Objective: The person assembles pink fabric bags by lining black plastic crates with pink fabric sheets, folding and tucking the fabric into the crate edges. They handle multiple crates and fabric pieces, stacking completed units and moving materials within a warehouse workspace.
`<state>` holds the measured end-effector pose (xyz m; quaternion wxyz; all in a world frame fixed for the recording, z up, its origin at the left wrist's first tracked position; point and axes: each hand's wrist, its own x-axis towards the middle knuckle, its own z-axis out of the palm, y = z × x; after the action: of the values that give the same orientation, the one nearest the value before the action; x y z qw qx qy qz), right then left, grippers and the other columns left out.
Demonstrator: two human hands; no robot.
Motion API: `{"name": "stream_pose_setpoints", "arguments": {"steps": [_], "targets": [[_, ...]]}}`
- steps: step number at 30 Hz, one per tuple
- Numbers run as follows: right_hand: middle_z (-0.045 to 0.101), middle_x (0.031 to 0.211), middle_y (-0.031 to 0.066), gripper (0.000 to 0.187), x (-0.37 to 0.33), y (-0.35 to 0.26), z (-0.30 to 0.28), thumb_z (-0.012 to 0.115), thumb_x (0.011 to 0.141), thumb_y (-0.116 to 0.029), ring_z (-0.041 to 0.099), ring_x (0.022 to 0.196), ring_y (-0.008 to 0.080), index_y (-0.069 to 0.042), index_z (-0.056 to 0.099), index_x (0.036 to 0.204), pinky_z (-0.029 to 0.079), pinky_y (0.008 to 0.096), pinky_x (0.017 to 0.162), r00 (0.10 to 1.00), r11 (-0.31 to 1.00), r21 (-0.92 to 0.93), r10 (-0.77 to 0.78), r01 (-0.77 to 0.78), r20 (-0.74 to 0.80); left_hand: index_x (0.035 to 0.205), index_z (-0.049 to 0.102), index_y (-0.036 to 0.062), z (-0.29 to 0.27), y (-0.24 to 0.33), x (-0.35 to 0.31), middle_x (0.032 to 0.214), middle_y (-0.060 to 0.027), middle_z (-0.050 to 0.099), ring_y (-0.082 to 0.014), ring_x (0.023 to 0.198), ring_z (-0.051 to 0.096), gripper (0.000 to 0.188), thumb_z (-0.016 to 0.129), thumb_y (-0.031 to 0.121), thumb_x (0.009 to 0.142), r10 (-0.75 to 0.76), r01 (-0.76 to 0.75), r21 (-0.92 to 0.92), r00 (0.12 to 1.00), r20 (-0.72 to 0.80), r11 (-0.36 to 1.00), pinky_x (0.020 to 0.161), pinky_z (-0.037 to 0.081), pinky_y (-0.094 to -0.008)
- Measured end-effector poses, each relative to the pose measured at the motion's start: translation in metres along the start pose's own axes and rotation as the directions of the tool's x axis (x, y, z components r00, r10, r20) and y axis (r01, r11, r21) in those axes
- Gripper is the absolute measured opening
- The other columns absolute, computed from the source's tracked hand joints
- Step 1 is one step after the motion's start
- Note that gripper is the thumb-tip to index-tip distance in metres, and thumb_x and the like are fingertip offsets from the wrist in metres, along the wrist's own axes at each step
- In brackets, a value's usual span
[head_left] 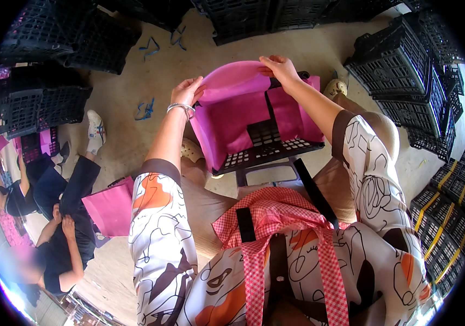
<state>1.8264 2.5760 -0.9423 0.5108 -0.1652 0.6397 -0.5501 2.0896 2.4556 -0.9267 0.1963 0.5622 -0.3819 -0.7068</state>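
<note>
A black plastic crate [269,153] with a grid-like wall stands in front of me between my legs. Pink sheet material [238,126] lines much of its inside, leaving some black grid bare. Along the far side a curved pink sheet [235,76] bulges upward. My left hand [190,90] grips its left edge, thumb and fingers pressed together, a bracelet at the wrist. At the sheet's upper right edge my right hand [280,69] pinches it with closed fingers. Whether this sheet is one piece with the lining, I cannot tell.
Black crates are stacked at the left [36,100] and right [401,81]; others with yellow straps [442,209] stand lower right. Blue strap scraps [144,110] lie on the floor. A co-worker [61,217] sits at my left, near a pink sheet [110,209].
</note>
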Motion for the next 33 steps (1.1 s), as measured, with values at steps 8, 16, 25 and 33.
{"name": "stream_pose_setpoints", "arguments": {"steps": [8,16,25,33], "targets": [[0.064,0.086,0.0056,0.021,0.001,0.006,-0.003,0.066,0.085,-0.019,0.063,0.08,0.0121,0.001,0.062,0.091,0.05,0.0237,0.073,0.999,0.999,-0.031,-0.019,0.02,0.033,0.109,0.058,0.0012,0.003,-0.002,0.0,0.101,-0.009,0.063,-0.0176,0.094,0.063,0.025,0.065,0.005,0.085,0.032,-0.033,0.067,0.999,0.015,0.997,0.081,0.054,-0.0263],[0.063,0.102,0.0097,0.033,0.004,0.01,-0.008,0.066,0.084,-0.013,0.062,0.087,0.0132,0.002,0.059,0.112,0.049,0.0247,0.077,0.998,0.992,-0.115,-0.039,0.044,0.046,0.13,0.045,0.0054,-0.006,-0.008,0.014,0.121,-0.0147,0.054,-0.0189,0.095,0.061,0.051,0.057,-0.007,0.083,0.125,-0.112,0.188,0.99,-0.058,0.976,0.078,0.054,-0.0293],[0.034,0.139,0.0221,0.073,-0.01,0.008,0.006,0.07,0.079,-0.016,0.063,0.091,0.0224,-0.001,0.03,0.138,0.05,0.0305,0.081,0.978,0.923,-0.343,-0.203,0.176,-0.046,0.136,0.041,0.0091,-0.004,-0.018,0.025,0.129,-0.0163,0.049,-0.0202,0.099,0.06,0.06,0.058,-0.007,0.08,0.21,-0.164,0.292,0.968,-0.134,0.942,0.076,0.053,-0.0284],[0.037,0.134,0.0216,0.063,-0.047,-0.011,0.021,0.066,0.077,-0.012,0.062,0.089,0.0352,-0.007,0.036,0.132,0.052,0.0422,0.079,0.832,0.433,-0.738,-0.455,0.518,0.317,0.122,0.054,0.0037,-0.007,-0.001,-0.006,0.11,-0.0098,0.062,-0.0145,0.098,0.06,0.044,0.053,-0.008,0.08,0.089,-0.129,0.291,0.985,0.147,0.948,0.08,0.051,-0.0238]]}}
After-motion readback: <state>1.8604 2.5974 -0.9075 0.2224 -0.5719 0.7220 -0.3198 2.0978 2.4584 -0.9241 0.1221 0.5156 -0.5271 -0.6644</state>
